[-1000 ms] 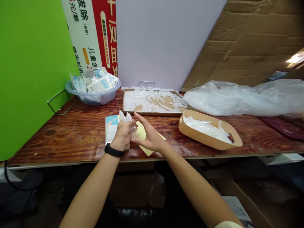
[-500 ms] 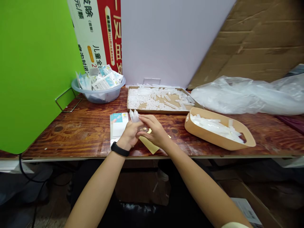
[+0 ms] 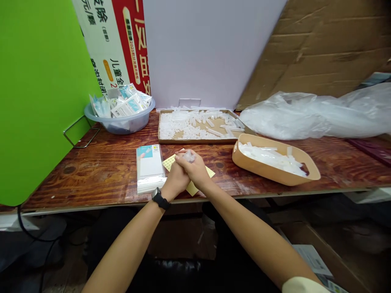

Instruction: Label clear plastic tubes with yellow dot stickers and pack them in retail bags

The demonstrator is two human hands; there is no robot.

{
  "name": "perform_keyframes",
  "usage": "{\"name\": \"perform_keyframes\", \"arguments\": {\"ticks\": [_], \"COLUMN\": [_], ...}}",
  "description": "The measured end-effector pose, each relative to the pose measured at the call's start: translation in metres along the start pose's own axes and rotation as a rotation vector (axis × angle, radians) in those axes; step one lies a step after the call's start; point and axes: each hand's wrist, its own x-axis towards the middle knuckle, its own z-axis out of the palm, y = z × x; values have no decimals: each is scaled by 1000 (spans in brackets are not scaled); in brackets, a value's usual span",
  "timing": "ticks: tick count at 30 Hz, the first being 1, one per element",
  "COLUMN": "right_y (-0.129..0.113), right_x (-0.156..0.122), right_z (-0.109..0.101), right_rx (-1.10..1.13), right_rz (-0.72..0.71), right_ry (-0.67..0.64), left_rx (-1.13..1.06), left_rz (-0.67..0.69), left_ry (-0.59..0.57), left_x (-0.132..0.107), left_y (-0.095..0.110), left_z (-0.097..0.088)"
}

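My left hand [image 3: 177, 181] and my right hand [image 3: 197, 169] are pressed together above the front of the table. Between them is a small bunch of translucent plastic tubes [image 3: 188, 156], with only the ends showing past my right hand's fingers. My left fingers are partly covered by the right hand, but they are closed around the bunch. Under both hands lies a yellow sticker sheet [image 3: 169, 162] with rows of small round dots. To the left is a stack of printed card packets [image 3: 149, 167] in clear sleeves.
A shallow cardboard tray [image 3: 198, 141] of loose white plastic pieces stands behind the hands. At right is a tan basket [image 3: 265, 169] holding translucent strips. A blue bowl [image 3: 120, 126] of packets sits back left. Plastic bags [image 3: 305, 116] lie back right.
My hands have turned and closed together around the tubes, whose pointed tips stuck up before. More of the card packets and sticker sheet now shows. The whole view has shifted slightly.
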Motion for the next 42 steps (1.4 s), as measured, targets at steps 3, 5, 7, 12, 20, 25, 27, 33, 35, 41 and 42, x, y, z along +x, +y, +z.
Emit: {"name": "perform_keyframes", "arguments": {"ticks": [3, 5, 7, 12, 20, 25, 27, 33, 35, 41, 42], "right_y": [0, -1, -2, 1, 6, 13, 17, 19, 16, 10, 10], "right_x": [-1, -2, -2, 0, 9, 10, 10, 8, 5, -1, -1], "right_z": [-2, -5, -6, -7, -13, -12, -10, -4, -1, 9, 9], "right_rx": [169, 288, 380, 484, 515, 405, 394, 199, 142, 288, 284], "right_rz": [60, 104, 145, 228, 265, 153, 134, 18, -24, 66, 72], "right_ry": [66, 88, 93, 112, 190, 189, 197, 135, 140, 183, 187], "left_rx": [95, 124, 120, 121, 102, 245, 383, 412, 287, 68, 64], "left_rz": [71, 89, 86, 43, -37, 31, -33, -229, -244, -281, -278], "left_ry": [-47, -69, -68, -51, -181, -130, -120, -136, -74, 74, 86], "left_x": [0, 0, -2, -6, -8, -13, -14, -15, -18, -23, -24], "left_y": [-2, -3, -3, -6, 1, 7, 8, 12, 14, 13, 11], "left_z": [4, 5, 6, 7, 2, -2, -5, -9, -7, 0, 1]}}
